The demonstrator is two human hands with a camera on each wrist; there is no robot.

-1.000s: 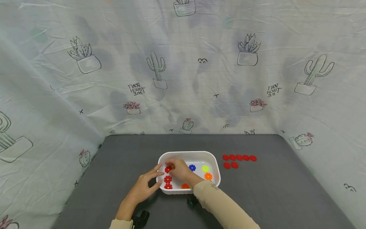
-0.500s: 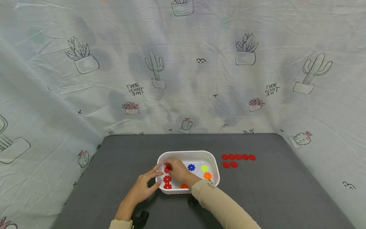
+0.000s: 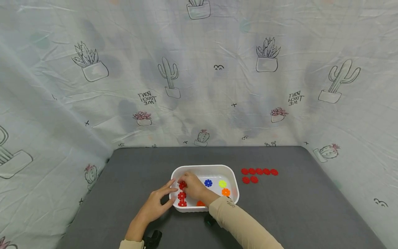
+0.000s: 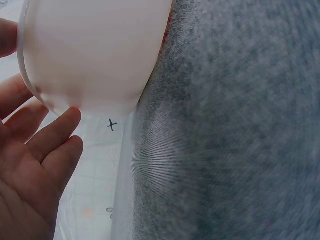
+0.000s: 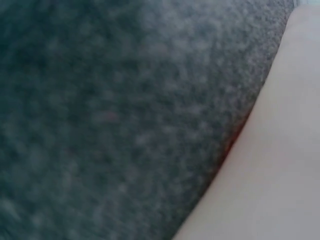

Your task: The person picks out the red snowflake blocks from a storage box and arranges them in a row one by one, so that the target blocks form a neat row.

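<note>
A white tray (image 3: 214, 168) on the dark table holds several notched plastic building discs. My right hand (image 3: 193, 186) reaches into its left part, fingers bent down around a red disc (image 3: 182, 185), which they seem to pinch; the fingertips are partly hidden. Just nearer lie more red discs (image 3: 182, 195) along the left wall. At the tray's left rim is my left hand (image 3: 155, 204), its fingers spread and relaxed, touching the rim. The left wrist view shows these fingers (image 4: 55, 132) against the pale tray wall (image 4: 95, 55). My right hand is outside the right wrist view.
Also in the tray are a blue disc (image 3: 208, 183), a yellow-green disc (image 3: 222, 184), an orange disc (image 3: 226, 192) and another orange disc (image 3: 200, 203) beside my right forearm. Right of the tray, red discs (image 3: 259, 171) form two rows on the grey table (image 3: 298, 207). Patterned cloth (image 3: 217, 103) surrounds it.
My right hand's fingers have shifted slightly left and closed in on the red disc. A small yellowish bit seen by them earlier no longer shows. My left hand stays at the rim.
</note>
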